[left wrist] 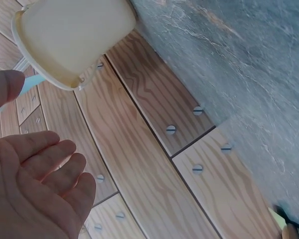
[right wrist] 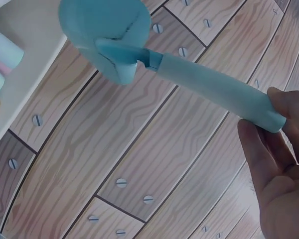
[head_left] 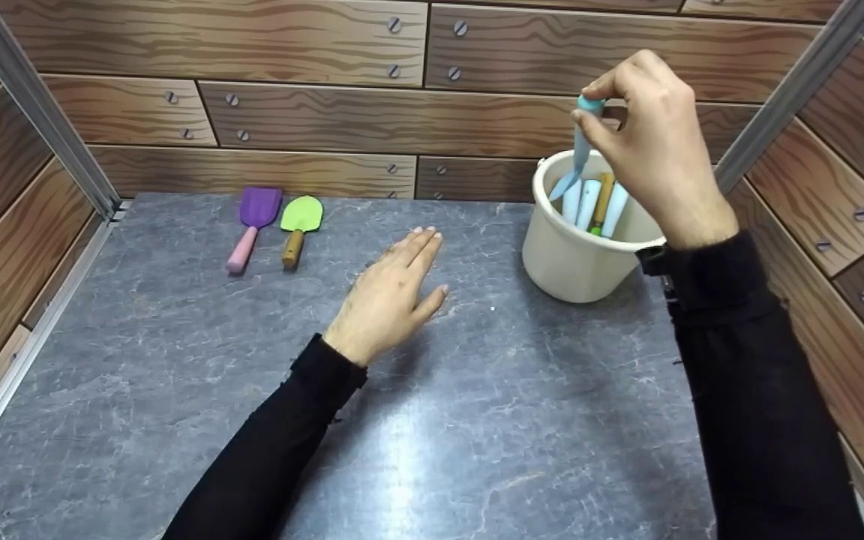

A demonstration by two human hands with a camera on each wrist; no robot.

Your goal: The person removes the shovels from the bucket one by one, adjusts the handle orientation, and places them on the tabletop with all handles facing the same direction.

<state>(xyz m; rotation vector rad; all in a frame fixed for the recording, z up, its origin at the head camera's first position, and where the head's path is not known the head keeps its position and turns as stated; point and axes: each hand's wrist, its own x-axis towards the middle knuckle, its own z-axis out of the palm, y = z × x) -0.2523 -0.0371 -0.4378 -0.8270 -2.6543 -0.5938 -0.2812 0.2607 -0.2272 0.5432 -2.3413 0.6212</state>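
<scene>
My right hand (head_left: pixel 653 127) pinches the top end of the handle of a light blue hand trowel (head_left: pixel 582 139) between thumb and fingers. In the head view the trowel hangs blade down, the blade overlapping the far left rim of a cream bucket (head_left: pixel 578 266). In the right wrist view the blue trowel (right wrist: pixel 209 87) shows a wide rounded blade. Several handles (head_left: pixel 588 201), light blue and brown, stick up inside the bucket. Over the middle of the table, my left hand (head_left: pixel 391 292) holds nothing, fingers extended with the palm turned down.
A purple shovel (head_left: pixel 260 206) with a pink handle and a green shovel (head_left: pixel 301 215) with a brown handle lie side by side at the table's back left. Wood-patterned panels (head_left: pixel 312 120) and metal posts (head_left: pixel 799 82) enclose the grey marbled table (head_left: pixel 177 360).
</scene>
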